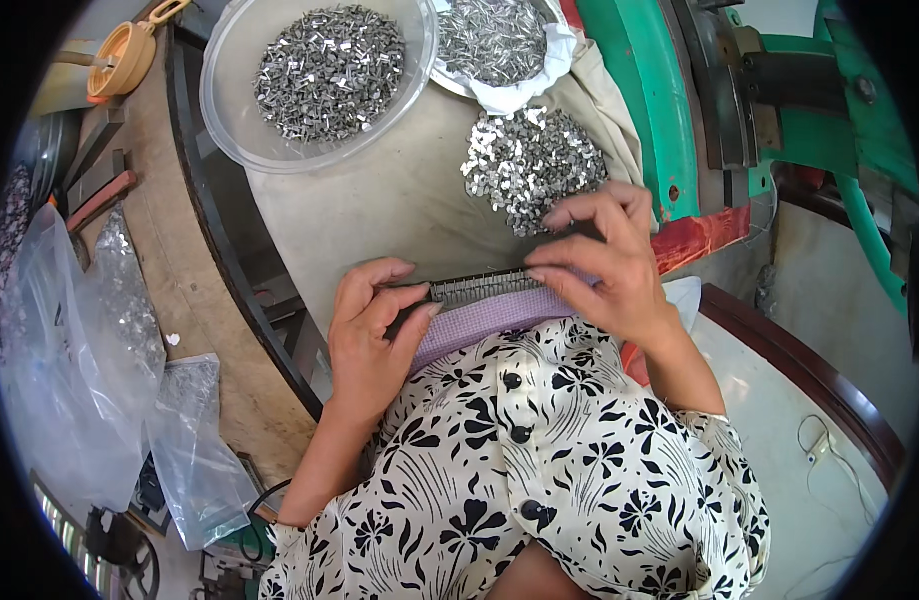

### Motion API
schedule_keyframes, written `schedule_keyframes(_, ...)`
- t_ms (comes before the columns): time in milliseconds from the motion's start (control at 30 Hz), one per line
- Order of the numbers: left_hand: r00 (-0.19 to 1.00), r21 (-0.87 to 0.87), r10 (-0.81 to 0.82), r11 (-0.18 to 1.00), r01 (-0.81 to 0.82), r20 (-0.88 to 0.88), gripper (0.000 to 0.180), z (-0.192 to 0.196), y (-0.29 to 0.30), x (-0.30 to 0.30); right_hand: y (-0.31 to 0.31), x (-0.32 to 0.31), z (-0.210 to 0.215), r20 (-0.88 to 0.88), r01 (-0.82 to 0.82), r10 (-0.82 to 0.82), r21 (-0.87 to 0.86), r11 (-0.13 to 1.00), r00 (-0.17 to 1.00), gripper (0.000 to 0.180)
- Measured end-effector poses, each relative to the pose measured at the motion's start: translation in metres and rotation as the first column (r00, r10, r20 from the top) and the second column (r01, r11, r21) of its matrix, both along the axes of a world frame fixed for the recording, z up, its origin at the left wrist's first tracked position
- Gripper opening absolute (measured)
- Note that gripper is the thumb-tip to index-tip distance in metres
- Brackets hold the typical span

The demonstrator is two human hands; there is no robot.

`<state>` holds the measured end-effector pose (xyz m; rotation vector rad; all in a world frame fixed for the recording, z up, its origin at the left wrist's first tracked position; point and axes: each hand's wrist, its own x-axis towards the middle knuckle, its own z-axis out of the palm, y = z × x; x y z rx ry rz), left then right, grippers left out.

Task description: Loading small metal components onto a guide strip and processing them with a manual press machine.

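A narrow dark strip with a row of thin metal pins [485,286] lies across my lap, over a purple checked cloth [495,318]. My left hand [372,325] grips its left end between thumb and fingers. At the right end, the thumb and a finger of my right hand [615,270] pinch the strip; any small piece between those fingertips is too small to make out. The right index finger reaches above them, beside a loose pile of small flat metal pieces [530,165] on the beige cloth [370,215].
A clear plastic tub [220,110] of small metal parts stands at the far left of the cloth, beside a lined bowl of thin metal pins [495,45]. Green machinery [650,110] rises on the right. Plastic bags [75,370] and an orange cup-like holder [128,60] occupy the left bench.
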<state>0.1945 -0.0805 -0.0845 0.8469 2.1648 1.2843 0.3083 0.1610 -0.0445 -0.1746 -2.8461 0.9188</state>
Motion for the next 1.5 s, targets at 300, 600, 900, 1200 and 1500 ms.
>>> schedule_keyframes(300,0.998,0.018,-0.003,1.0,0.002,0.064,0.023,-0.001,0.001,-0.005,-0.024,0.013,-0.013,-0.066,-0.03,0.041,0.165,0.986,0.997,0.018)
schedule_keyframes(600,0.992,-0.017,-0.039,0.999,0.041,0.123,0.023,0.003,0.002,-0.011,-0.027,0.005,-0.009,-0.032,-0.069,0.079,0.242,0.968,0.996,0.017)
schedule_keyframes(900,0.998,0.029,-0.047,0.999,0.046,0.047,0.022,0.0,0.005,-0.012,-0.031,0.012,-0.004,0.071,0.017,-0.033,0.217,0.976,0.997,0.02)
schedule_keyframes(1200,0.996,0.032,-0.052,0.998,0.05,0.068,0.022,-0.002,0.003,-0.01,-0.028,0.009,0.002,0.007,0.108,-0.112,0.212,0.971,0.994,0.019)
schedule_keyframes(1500,0.998,0.046,-0.053,0.998,0.052,0.029,0.023,-0.003,0.003,-0.011,-0.033,0.01,0.002,0.034,0.079,-0.09,0.232,0.97,0.995,0.019)
